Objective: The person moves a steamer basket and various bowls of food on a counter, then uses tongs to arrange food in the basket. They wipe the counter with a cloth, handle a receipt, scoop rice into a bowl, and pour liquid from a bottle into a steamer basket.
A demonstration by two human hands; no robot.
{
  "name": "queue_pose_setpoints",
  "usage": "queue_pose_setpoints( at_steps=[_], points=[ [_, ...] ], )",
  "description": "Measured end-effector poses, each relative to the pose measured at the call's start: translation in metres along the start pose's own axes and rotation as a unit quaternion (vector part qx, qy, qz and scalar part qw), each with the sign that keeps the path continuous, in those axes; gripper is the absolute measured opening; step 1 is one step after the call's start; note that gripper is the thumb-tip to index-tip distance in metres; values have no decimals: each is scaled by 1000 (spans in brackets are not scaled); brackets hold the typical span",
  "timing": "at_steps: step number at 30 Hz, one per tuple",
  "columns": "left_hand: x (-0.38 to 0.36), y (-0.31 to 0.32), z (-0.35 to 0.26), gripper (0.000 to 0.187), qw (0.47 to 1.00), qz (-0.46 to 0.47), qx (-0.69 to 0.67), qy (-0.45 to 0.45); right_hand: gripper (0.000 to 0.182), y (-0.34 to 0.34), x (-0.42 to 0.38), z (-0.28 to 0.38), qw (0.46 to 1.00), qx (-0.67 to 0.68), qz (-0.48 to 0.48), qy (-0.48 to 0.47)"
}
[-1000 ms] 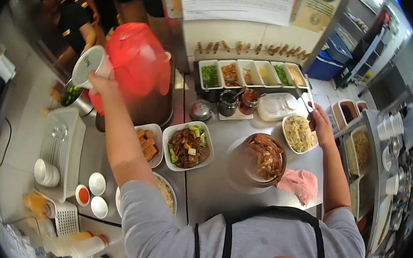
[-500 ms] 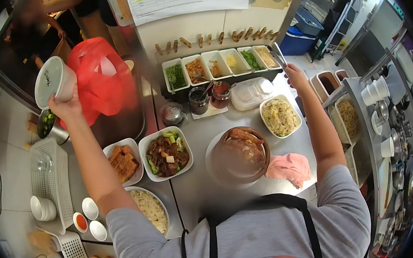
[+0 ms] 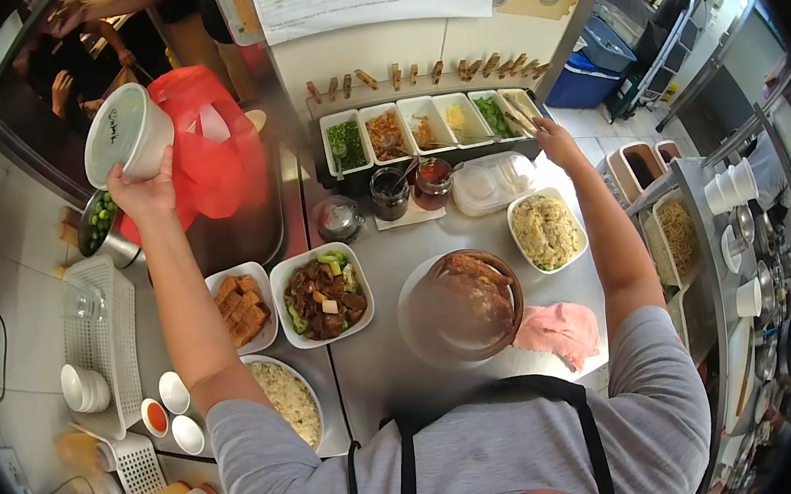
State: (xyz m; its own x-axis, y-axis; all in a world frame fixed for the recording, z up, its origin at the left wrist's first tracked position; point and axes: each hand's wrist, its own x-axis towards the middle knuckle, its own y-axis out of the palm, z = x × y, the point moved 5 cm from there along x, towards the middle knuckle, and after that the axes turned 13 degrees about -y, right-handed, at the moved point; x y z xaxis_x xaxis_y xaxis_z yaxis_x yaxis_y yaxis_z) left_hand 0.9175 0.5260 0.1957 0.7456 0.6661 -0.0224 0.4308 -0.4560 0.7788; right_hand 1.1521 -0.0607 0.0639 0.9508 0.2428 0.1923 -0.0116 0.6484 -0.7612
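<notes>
My left hand [image 3: 145,193] is closed round the side and base of a white lidded tub [image 3: 128,135] with handwriting on its lid. The tub is raised and tilted, beside a red plastic bag [image 3: 204,141]. At the far right of the counter, my right hand [image 3: 557,141] grips slim tongs [image 3: 524,120], their tips over the end tray [image 3: 517,107] of a row of white trays. Chopped greens [image 3: 345,143], fried bits and leaves fill other trays. Below that hand stands a square bowl of fried rice [image 3: 548,232].
Two sauce jars [image 3: 390,193] and a clear-lidded box [image 3: 494,182] stand before the trays. A clay pot [image 3: 486,300], a pink cloth [image 3: 561,334], a meat dish [image 3: 322,297] and fried slabs [image 3: 243,309] lie nearer. Shelving [image 3: 697,208] flanks the right; people stand behind the bag.
The left hand has brought the tub slightly right. My right hand has moved a little left, carrying the tong tips lower over the end tray. A person's arm now shows at the back left.
</notes>
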Motion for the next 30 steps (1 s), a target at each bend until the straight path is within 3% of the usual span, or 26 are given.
queue_pose_setpoints(
  at_steps=[6,8,10,13,15,18,20,23,24,26,30],
  points=[
    [-1,0,11,54,999,20,20,-22,34,8,10,16,993,-103,49,10],
    [2,-7,12,55,999,25,21,-27,33,13,14,28,970,-223,81,-47],
    [5,-11,15,55,999,20,21,-25,32,20,22,37,957,-255,116,-71],
    [0,-6,18,55,998,42,41,-36,35,25,33,52,899,-375,226,-33],
    [-8,0,20,54,996,54,72,-28,37,8,26,109,913,-384,127,-44],
    [-17,7,26,54,990,84,102,-45,40,9,36,169,956,-187,132,-182],
    [-27,19,37,52,989,88,92,-70,43,24,30,213,962,80,175,-193],
    [-45,39,51,52,982,124,36,-136,38,30,-12,306,937,91,264,-211],
    [-49,43,51,53,977,142,12,-160,39,33,-19,320,928,74,260,-255],
    [-48,38,47,54,979,146,11,-145,40,36,-34,337,906,41,249,-341],
    [-41,15,14,54,992,108,-39,-46,39,10,-68,341,902,-11,232,-363]
  ],
)
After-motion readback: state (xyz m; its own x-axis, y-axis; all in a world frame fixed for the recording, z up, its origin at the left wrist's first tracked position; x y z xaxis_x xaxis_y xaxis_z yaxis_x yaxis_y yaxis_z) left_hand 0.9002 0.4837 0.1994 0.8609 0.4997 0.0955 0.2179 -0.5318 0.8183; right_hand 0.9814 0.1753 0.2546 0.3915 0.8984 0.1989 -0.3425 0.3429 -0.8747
